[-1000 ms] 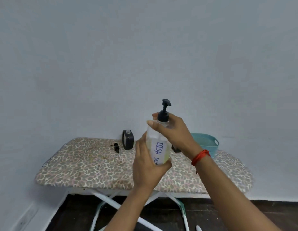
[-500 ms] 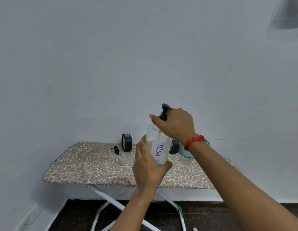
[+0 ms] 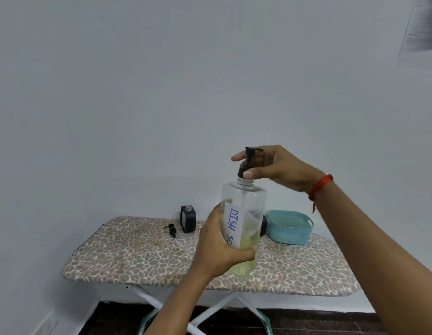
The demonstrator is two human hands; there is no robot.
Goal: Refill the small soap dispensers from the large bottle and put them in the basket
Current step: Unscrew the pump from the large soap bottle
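Wrapped low around the upright large bottle (image 3: 246,204), the left hand (image 3: 217,252) holds it before the ironing board (image 3: 137,257) while the right hand (image 3: 278,170) pinches the pump collar (image 3: 242,169) atop its long axis.

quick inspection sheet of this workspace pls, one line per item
Surface: leopard-print fabric ironing board.
Job's things: large clear plastic bottle labelled DISH SO, held up in front of the board, yellow-green liquid in its lower part; its black pump head sits above bare neck threads; small dark square dispenser without a pump stands at the back; second dark dispenser mostly hidden behind the bottle; teal plastic basket on the right.
Clutter: loose black pump lying beside the open dispenser.
Grippers: left hand grips the bottle's body; right hand pinches the pump head.
Cables: nothing seen.
Surroundings: plain pale wall, dark floor.
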